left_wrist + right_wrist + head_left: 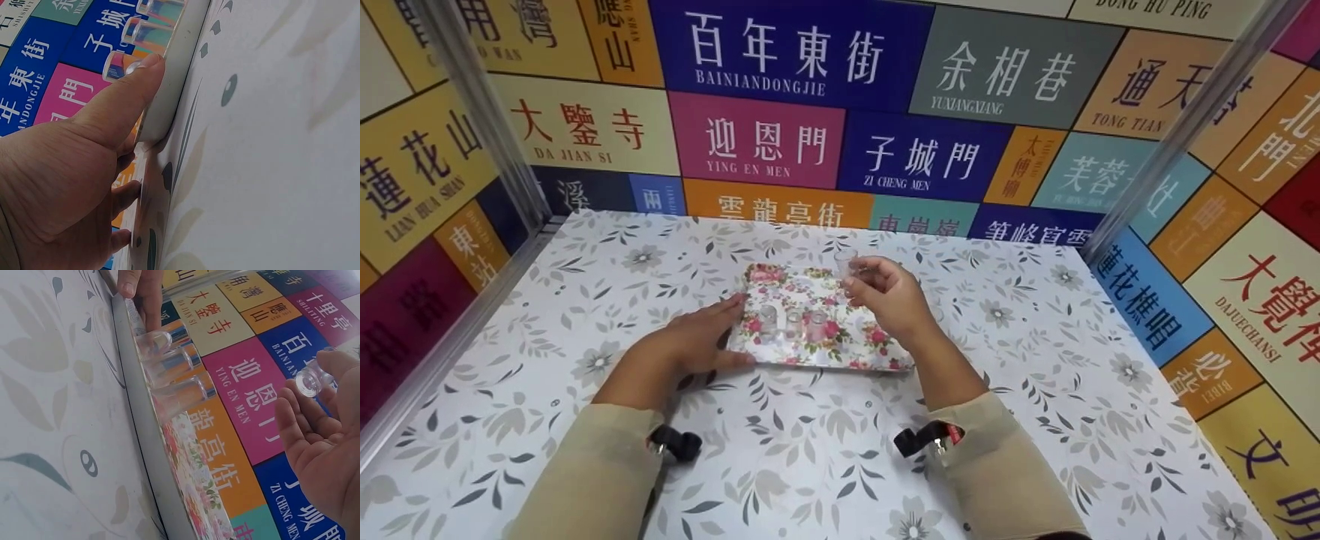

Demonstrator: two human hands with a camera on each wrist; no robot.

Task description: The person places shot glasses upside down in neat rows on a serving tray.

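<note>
A floral tray (877, 351) lies on the table with three small clear glasses (817, 327) standing in a row on its left half. My left hand (697, 337) rests at the tray's left side, fingers extended along the edge; in the left wrist view its thumb (126, 93) touches the rim beside a glass (118, 64). Above the back of the tray, my right hand (894, 300) pinches another small clear glass (844, 262) between thumb and fingers. From the right wrist, that glass's round end (308, 382) faces the camera.
A white tablecloth (780, 450) with grey leaves and flowers covers the table. Panels with place names (769, 142) stand close behind it and on both sides. Just right of my right wrist is a faint clear shape (936, 313), too indistinct to identify.
</note>
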